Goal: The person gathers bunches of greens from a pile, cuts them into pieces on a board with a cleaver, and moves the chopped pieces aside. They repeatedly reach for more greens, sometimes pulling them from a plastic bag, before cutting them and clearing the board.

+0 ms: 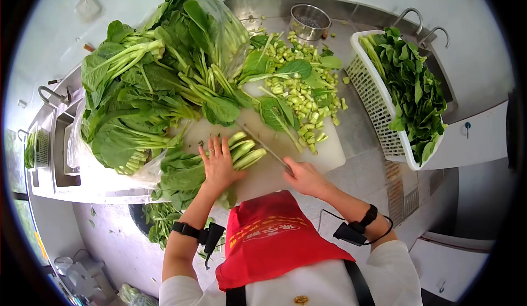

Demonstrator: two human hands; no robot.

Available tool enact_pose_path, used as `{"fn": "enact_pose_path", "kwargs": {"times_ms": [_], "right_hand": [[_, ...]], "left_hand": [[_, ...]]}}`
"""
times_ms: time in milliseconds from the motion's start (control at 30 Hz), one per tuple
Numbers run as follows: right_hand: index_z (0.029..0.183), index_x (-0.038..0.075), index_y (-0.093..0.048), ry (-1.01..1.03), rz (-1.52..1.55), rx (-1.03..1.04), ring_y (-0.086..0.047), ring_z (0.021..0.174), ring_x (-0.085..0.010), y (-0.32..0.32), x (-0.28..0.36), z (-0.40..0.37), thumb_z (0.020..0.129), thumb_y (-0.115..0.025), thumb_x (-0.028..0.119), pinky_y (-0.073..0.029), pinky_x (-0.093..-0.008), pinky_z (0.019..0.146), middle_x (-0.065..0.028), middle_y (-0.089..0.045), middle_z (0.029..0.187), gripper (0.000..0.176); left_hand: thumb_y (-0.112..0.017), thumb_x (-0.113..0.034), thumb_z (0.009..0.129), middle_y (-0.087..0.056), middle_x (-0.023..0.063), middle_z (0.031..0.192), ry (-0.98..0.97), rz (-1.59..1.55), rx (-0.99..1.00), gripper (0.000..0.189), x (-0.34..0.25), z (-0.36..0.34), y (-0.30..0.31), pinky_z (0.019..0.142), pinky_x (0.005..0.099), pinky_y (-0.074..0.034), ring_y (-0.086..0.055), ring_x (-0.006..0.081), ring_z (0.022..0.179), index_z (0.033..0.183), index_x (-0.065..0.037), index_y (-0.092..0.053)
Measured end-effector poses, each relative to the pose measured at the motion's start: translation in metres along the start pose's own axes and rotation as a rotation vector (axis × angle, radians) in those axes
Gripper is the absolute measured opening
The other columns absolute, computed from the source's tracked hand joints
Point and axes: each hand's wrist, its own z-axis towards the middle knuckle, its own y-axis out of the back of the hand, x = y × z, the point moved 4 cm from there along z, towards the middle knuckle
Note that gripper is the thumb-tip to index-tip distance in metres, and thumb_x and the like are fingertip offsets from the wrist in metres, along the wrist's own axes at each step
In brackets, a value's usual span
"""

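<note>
My left hand (219, 166) lies over a bunch of leafy greens (250, 153), fingers stretched forward, pressing it onto the white cutting board (324, 163). The bunch's pale stems point right, toward a knife (263, 144). My right hand (299, 175) is wrapped around the handle of that knife, whose blade slants up and left just past the stem ends. Chopped stem pieces (299, 89) and a few loose leaves are spread over the board's far side. A big heap of whole greens (164, 81), partly in clear plastic, rises at the left.
A white basket (368, 94) of greens stands at the right on the metal counter. Behind the chopped pieces is a steel bowl (310, 20). Sinks with taps (52, 94) are at the left; more taps (411, 18) are at the back right. Below the counter, a dark tub (140, 218) holds greens.
</note>
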Motion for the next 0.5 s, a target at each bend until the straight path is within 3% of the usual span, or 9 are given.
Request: {"fn": "enact_pose_path", "kwargs": {"times_ms": [100,133,233,267,367,500], "right_hand": [[0.108,0.006,-0.046,0.050,0.021,-0.001,-0.059,0.066,-0.0419,0.001,-0.003,0.008,0.083,-0.056,0.014,-0.045,-0.0490,0.057,-0.0201,-0.061,0.070,0.028],[0.107,0.005,-0.046,0.041,-0.001,-0.036,-0.059,0.066,-0.0422,0.002,-0.004,0.008,0.083,-0.055,0.014,-0.045,-0.0494,0.057,-0.0204,-0.061,0.070,0.027],[0.105,0.005,-0.045,-0.002,-0.063,-0.061,-0.059,0.066,-0.0429,0.005,-0.006,0.011,0.083,-0.055,0.013,-0.045,-0.0504,0.057,-0.0213,-0.060,0.070,0.026],[0.106,0.004,-0.045,-0.035,-0.080,-0.024,-0.059,0.066,-0.0430,0.006,-0.005,0.013,0.083,-0.054,0.013,-0.045,-0.0505,0.057,-0.0215,-0.060,0.070,0.026],[0.107,0.004,-0.046,-0.066,-0.073,-0.017,-0.059,0.065,-0.0428,0.009,-0.009,0.021,0.084,-0.054,0.013,-0.045,-0.0503,0.056,-0.0212,-0.060,0.069,0.026],[0.108,0.004,-0.049,-0.031,-0.041,-0.109,-0.058,0.060,-0.0423,0.042,0.017,0.016,0.086,-0.053,0.013,-0.044,-0.0496,0.053,-0.0201,-0.059,0.067,0.024]], "left_hand": [[-0.082,-0.049,0.050,-0.036,0.0236,0.140,0.020,-0.088,-0.020,0.116,0.006,0.005,-0.009,0.106,0.0534,-0.023,-0.035,0.0395,0.129,0.139,0.002,-0.027],[-0.081,-0.047,0.053,-0.045,0.0199,0.131,0.012,-0.068,-0.091,0.102,0.005,0.004,-0.004,0.099,0.0490,-0.032,-0.045,0.0371,0.118,0.131,0.002,-0.037],[-0.076,-0.048,0.061,-0.050,0.0172,0.120,0.113,-0.035,0.084,0.084,-0.001,0.012,-0.007,0.094,0.0480,-0.035,-0.048,0.0326,0.113,0.121,0.002,-0.046],[-0.075,-0.047,0.063,-0.051,0.0156,0.112,0.127,-0.018,0.025,0.073,-0.007,0.013,-0.010,0.090,0.0462,-0.037,-0.050,0.0316,0.107,0.112,0.001,-0.050],[-0.076,-0.047,0.063,-0.050,0.0157,0.116,0.184,-0.057,-0.036,0.078,-0.020,0.013,-0.018,0.090,0.0455,-0.037,-0.049,0.0329,0.108,0.117,0.002,-0.047],[-0.077,-0.045,0.062,-0.046,0.0160,0.119,0.077,-0.081,-0.226,0.085,-0.018,-0.005,-0.001,0.090,0.0440,-0.038,-0.047,0.0339,0.109,0.122,0.003,-0.041]]}}
